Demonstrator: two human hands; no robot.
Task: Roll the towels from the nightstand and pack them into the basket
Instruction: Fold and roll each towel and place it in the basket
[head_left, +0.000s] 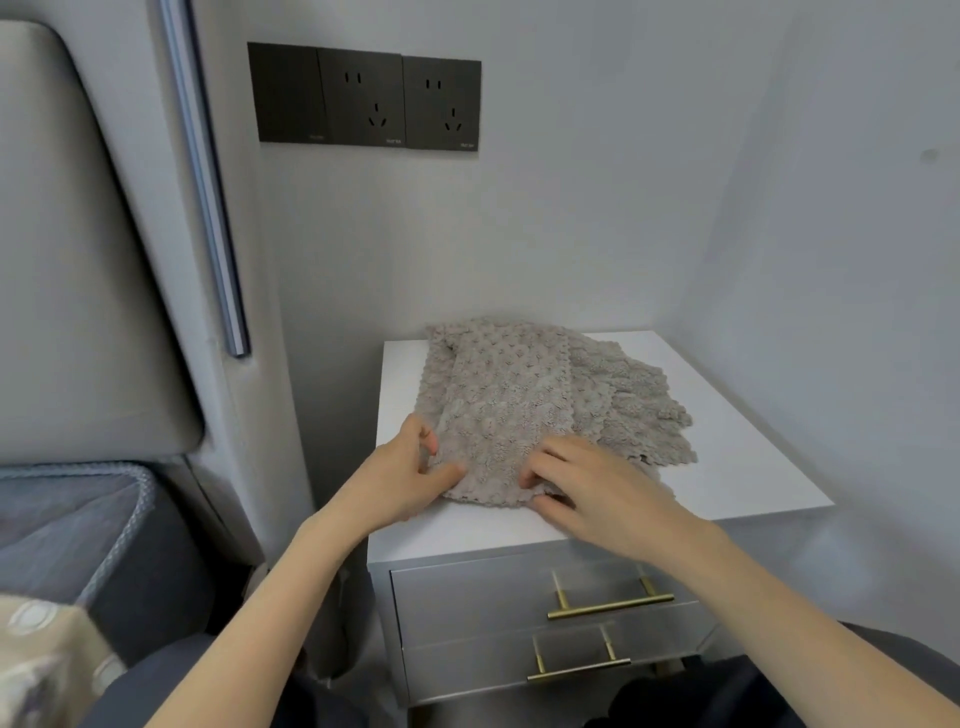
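while both hands work at its near edge, the grey towel (506, 405) lies folded on the white tabletop (737, 431) of the nightstand (467, 603), on top of a second towel (652, 421) that spreads toward the nightstand's right side. the left hand (402, 480) pinches the grey towel's near left corner between thumb and curled fingers. the right hand (597, 491) grips its near right edge, fingers curled over it. dark wall sockets (363, 96) sit above the nightstand.

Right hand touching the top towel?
Touching. The head view shows fingers of the right hand curled over the near edge of the towel, fabric bunched beneath them.
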